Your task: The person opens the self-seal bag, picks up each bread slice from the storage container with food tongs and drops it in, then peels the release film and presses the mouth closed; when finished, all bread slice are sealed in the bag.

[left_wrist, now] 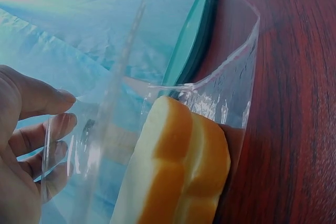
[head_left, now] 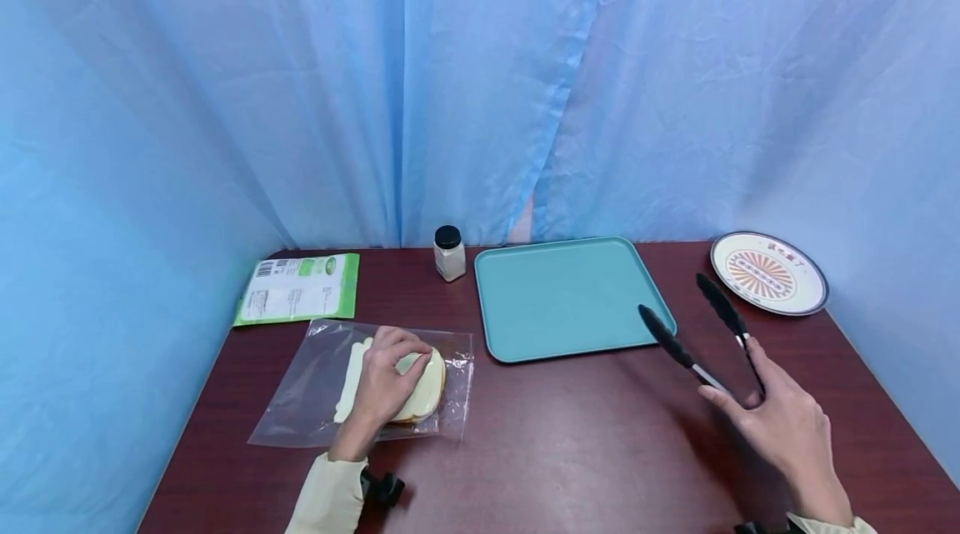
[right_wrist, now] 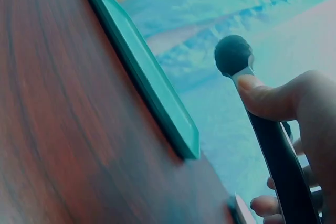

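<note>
On the left of the table lies a clear plastic bag with bread slices inside. My left hand is over it, thumb and fingertips together, pinching the upper film. In the left wrist view the bag's mouth stands lifted and wide, and two thick slices with brown crusts show within. My right hand grips a pair of black-tipped tongs above the right side of the table. The tongs' arms are spread, with nothing between them. In the right wrist view my thumb presses along one handle.
A shallow teal tray sits at the back middle. To its left stands a small jar with a black lid. A green and white packet lies at the back left, and a patterned plate at the back right. Blue curtains enclose the table.
</note>
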A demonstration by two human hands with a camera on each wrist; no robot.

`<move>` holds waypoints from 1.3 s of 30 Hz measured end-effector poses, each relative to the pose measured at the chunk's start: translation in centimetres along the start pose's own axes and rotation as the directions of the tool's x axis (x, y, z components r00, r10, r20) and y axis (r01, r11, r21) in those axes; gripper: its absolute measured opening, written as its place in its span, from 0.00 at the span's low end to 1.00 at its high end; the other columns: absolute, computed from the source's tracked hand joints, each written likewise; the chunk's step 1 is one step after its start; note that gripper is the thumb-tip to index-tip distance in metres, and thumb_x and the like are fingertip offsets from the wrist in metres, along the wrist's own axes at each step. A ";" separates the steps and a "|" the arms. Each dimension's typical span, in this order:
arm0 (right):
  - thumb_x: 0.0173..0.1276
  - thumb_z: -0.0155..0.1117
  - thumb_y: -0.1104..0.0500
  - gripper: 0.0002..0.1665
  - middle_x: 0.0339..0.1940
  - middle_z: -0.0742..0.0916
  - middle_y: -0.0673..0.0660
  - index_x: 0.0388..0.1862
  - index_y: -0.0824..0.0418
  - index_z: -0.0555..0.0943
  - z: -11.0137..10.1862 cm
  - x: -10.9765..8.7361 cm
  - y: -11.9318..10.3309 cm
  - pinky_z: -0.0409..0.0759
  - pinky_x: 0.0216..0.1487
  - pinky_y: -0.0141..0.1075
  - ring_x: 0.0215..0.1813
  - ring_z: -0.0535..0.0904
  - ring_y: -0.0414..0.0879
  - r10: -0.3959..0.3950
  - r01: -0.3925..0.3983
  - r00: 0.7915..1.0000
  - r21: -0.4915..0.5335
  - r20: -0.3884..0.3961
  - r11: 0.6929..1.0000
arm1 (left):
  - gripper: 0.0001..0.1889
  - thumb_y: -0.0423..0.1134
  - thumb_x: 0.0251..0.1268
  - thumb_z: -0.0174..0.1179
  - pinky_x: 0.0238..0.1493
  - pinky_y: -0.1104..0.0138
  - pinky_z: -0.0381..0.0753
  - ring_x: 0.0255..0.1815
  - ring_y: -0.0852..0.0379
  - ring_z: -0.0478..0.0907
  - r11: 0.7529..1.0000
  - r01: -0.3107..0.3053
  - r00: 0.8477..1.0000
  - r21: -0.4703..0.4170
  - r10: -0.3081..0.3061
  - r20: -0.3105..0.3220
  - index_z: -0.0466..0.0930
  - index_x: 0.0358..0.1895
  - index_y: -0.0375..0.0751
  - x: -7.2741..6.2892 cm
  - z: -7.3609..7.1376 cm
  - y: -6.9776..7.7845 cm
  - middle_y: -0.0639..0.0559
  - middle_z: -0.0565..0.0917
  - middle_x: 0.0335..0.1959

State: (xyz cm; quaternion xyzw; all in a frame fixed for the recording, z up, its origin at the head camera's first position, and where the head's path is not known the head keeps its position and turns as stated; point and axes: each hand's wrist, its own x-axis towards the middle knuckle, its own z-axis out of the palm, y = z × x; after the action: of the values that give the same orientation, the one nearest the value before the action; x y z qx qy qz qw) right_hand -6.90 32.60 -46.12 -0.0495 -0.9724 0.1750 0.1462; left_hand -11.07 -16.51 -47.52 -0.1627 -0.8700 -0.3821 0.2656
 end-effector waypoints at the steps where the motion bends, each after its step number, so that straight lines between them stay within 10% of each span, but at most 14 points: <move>1: 0.52 0.76 0.35 0.59 0.20 0.81 0.51 0.78 0.57 0.64 0.0 0.0 0.3 0.66 0.21 0.43 0.23 0.73 0.43 0.020 -0.020 1.000 0.004 -0.007 1.000 | 0.08 0.25 0.45 0.75 0.42 0.59 0.78 0.40 0.52 0.78 1.000 0.005 1.000 0.002 -0.005 0.003 0.89 0.29 0.40 0.0 0.0 0.1 0.50 0.85 0.29; 15: 0.56 0.69 0.30 0.55 0.21 0.84 0.64 0.70 0.65 0.67 0.6 0.2 3.2 0.70 0.36 0.60 0.37 0.78 0.74 0.321 -0.321 0.947 0.013 0.007 0.947 | 0.09 0.24 0.44 0.75 0.41 0.59 0.78 0.39 0.52 0.78 1.000 -0.005 1.000 0.010 0.005 -0.009 0.89 0.29 0.39 0.0 0.1 0.1 0.49 0.85 0.29; 21: 0.56 0.58 0.20 0.69 0.58 0.76 0.84 0.77 0.70 0.55 1.1 1.1 4.1 0.73 0.39 0.63 0.48 0.74 0.80 0.515 -0.507 0.849 -0.094 0.122 0.857 | 0.09 0.23 0.43 0.75 0.41 0.59 0.78 0.39 0.52 0.78 1.000 -0.015 1.000 0.011 0.016 -0.018 0.89 0.29 0.39 -0.1 0.3 0.0 0.49 0.84 0.28; 27: 0.53 0.45 0.11 0.77 0.59 0.73 0.86 0.77 0.73 0.53 1.6 1.8 4.7 0.72 0.35 0.60 0.44 0.75 0.77 0.617 -0.573 0.752 -0.231 0.231 0.786 | 0.09 0.24 0.44 0.75 0.41 0.60 0.78 0.40 0.53 0.78 1.000 0.010 1.000 0.019 -0.010 -0.006 0.89 0.28 0.39 -0.1 0.3 0.1 0.50 0.84 0.28; 39: 0.55 0.41 0.11 0.71 0.30 0.77 0.82 0.60 0.79 0.64 2.7 2.1 3.5 0.70 0.25 0.55 0.27 0.76 0.69 0.566 -0.511 0.806 -0.280 0.171 0.813 | 0.09 0.23 0.44 0.75 0.41 0.60 0.78 0.39 0.53 0.77 1.000 -0.003 1.000 0.021 0.004 -0.014 0.89 0.28 0.40 -0.2 0.4 0.1 0.51 0.84 0.28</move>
State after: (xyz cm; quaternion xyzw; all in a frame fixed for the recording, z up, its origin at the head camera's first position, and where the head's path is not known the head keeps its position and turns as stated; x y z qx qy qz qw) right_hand -9.59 35.25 -49.23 -0.3187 -0.9412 0.1053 -0.0380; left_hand -11.03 -16.18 -47.82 -0.1589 -0.8717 -0.3738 0.2741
